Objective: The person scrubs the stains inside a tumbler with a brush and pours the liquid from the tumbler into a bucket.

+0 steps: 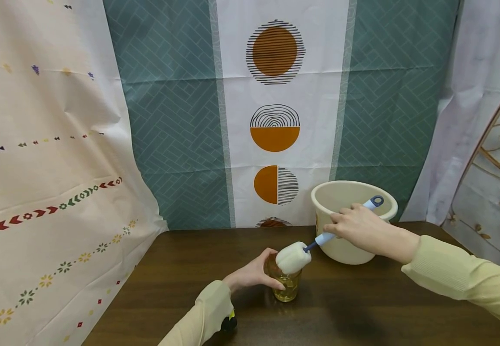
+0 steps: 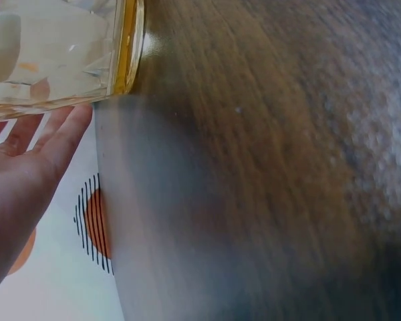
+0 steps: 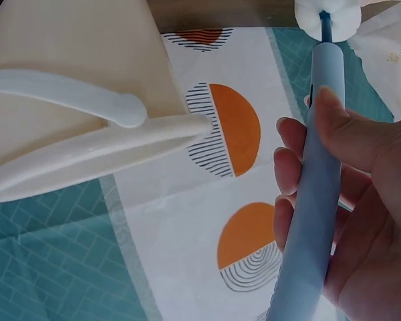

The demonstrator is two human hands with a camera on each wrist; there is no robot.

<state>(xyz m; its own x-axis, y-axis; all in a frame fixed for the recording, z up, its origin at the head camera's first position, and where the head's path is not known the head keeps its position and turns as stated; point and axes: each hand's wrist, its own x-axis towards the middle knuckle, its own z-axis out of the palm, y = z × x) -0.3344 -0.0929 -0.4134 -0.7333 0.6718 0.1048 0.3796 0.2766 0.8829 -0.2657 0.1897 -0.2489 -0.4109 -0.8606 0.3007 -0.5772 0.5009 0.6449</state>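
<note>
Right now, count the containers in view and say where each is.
2: the amber glass, held in the left hand, and the cream bucket, behind the right hand in the head view. The bucket's bottom is hidden, so it may hold more.

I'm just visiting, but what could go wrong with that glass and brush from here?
Two things, perhaps. The white sponge head looks nearly as wide as the mouth of the amber glass, so it might jam there. And the brush handle slants in from the side, so a hard push by the right hand might tilt the glass or make it slip in the left hand.
</note>
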